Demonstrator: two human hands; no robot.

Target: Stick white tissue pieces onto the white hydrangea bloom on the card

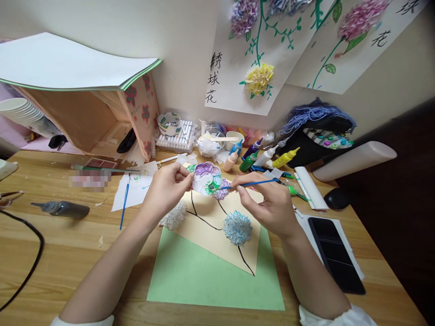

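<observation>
My left hand (pixel 168 188) is closed on the rim of a white flower-shaped paint palette (pixel 206 177) with purple and green paint in its wells, held above the table. My right hand (pixel 268 199) pinches a thin blue paintbrush (pixel 253 184) whose tip rests in the green well of the palette. Below both hands lies a cream paper sheet (pixel 210 231) with black drawn stems and paper flowers: a white one (pixel 174 216), a blue one (pixel 237 227) and a purple one (pixel 222 192). A green sheet (pixel 204 276) lies under it.
Paint bottles (pixel 265 156) stand behind the palette beside a marker box (pixel 178 138) and tape roll (pixel 169 123). A black phone (pixel 335 253) lies right, a grey bottle (pixel 63 209) and a second blue brush (pixel 124 201) left. Flower posters (pixel 272 50) hang on the wall.
</observation>
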